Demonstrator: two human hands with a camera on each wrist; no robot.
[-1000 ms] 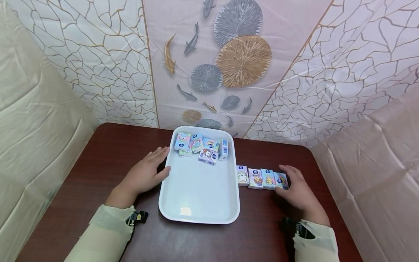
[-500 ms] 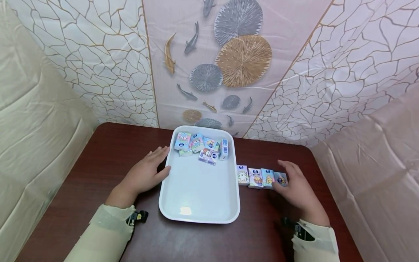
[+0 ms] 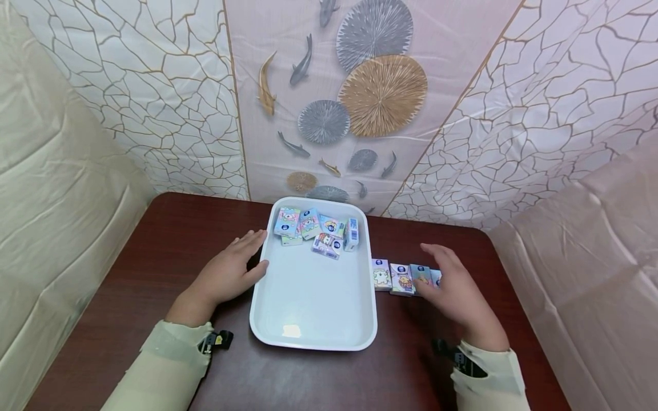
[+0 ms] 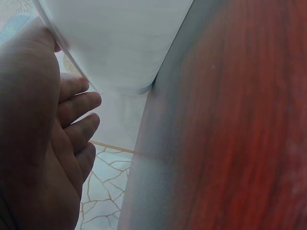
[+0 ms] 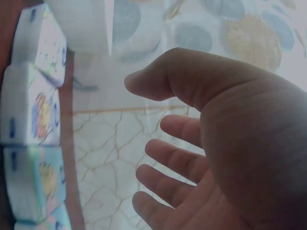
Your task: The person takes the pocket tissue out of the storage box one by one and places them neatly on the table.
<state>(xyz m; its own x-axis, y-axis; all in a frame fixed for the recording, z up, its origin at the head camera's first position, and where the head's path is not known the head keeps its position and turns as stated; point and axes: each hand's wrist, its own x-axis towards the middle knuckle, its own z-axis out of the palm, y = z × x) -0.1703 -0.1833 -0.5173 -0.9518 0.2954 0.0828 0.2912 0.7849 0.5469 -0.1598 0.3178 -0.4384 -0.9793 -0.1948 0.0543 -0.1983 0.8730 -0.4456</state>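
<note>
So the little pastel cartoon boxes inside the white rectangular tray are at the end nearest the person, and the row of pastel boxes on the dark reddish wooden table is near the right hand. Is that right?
Not quite: the head view shows the boxes at the tray's far end. The row of boxes on the table is near the right hand.

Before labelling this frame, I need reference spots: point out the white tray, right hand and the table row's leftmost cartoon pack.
White tray point(image 3: 312, 299), head view: bare floor.
Right hand point(image 3: 458, 290), head view: back of hand.
Leftmost cartoon pack point(image 3: 381, 275), head view: printed face.
</note>
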